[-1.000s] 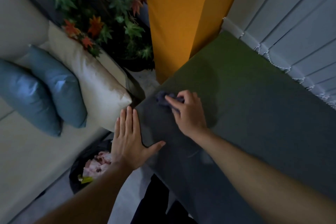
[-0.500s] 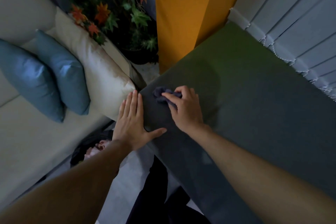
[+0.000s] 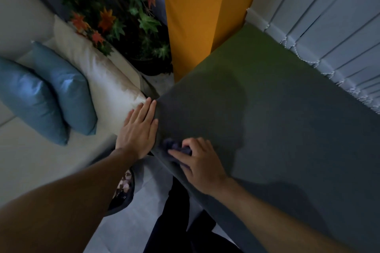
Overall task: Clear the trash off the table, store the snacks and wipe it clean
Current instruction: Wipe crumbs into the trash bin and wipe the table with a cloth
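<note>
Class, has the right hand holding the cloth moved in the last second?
Yes. The right hand and cloth slid away from the table corner, back along its edge toward the person.

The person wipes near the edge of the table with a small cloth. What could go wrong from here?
1. The cloth is bunched under the right hand at the very edge of the table; an outward stroke could push it off onto the floor.
2. The left hand lies flat along that edge, close to the cloth; the two hands might collide.
3. The scene is dim, so missed spots may be hard to see.
</note>
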Tool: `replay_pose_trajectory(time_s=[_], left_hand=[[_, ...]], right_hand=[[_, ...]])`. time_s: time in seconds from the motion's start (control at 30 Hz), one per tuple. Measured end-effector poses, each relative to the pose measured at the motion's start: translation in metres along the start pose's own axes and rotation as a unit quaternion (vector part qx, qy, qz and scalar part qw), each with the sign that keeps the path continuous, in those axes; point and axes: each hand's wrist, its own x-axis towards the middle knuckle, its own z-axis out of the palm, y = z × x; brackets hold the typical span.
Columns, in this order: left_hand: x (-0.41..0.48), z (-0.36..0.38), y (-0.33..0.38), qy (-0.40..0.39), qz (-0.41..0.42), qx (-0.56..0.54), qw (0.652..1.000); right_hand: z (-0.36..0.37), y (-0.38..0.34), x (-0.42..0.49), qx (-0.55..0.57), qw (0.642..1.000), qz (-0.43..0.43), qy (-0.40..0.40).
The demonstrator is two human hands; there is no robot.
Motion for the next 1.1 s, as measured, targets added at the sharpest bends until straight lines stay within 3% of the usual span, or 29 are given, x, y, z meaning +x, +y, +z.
replay_pose_trajectory(time_s=[0.07,0.17,0.3,0.37,0.47,0.57,0.77,0.83,0.97,1.03,1.1], left_hand=[[0.004,0.0,-0.002,-0.003,0.004,0.008,1.0],[0.013,-0.001,-0.003,-0.006,0.009,0.021,1.0],[0.026,-0.003,0.009,-0.021,0.021,0.025,0.999],[0.031,-0.003,0.018,-0.029,0.032,0.033,0.999],[0.039,-0.003,0.028,-0.027,0.05,0.046,0.997],[0.047,-0.002,0.037,-0.027,0.066,0.051,0.996],[0.069,0.001,0.062,-0.014,0.09,0.048,0.995],[0.079,0.002,0.069,-0.012,0.098,0.049,0.994],[0.099,0.006,0.082,-0.012,0.117,0.062,0.991],[0.108,0.006,0.09,-0.011,0.131,0.063,0.989],[0.118,0.006,0.1,-0.011,0.149,0.063,0.987]], right_hand=[[-0.002,0.011,0.008,-0.009,1.0,0.005,0.004],[0.003,0.006,0.019,-0.004,0.994,0.096,0.051],[0.005,-0.012,-0.013,0.013,0.999,-0.028,-0.009],[-0.007,0.007,-0.012,0.001,0.999,-0.046,-0.008],[-0.026,0.053,0.01,-0.048,0.992,0.084,0.081],[-0.036,0.086,0.019,-0.059,0.954,0.244,0.164],[-0.033,0.077,-0.015,-0.072,0.992,0.082,0.057],[-0.045,0.1,-0.001,-0.083,0.981,0.144,0.104],[-0.057,0.128,0.024,-0.088,0.921,0.33,0.189],[-0.048,0.117,0.02,-0.075,0.938,0.292,0.17],[-0.041,0.104,0.005,-0.067,0.973,0.191,0.112]])
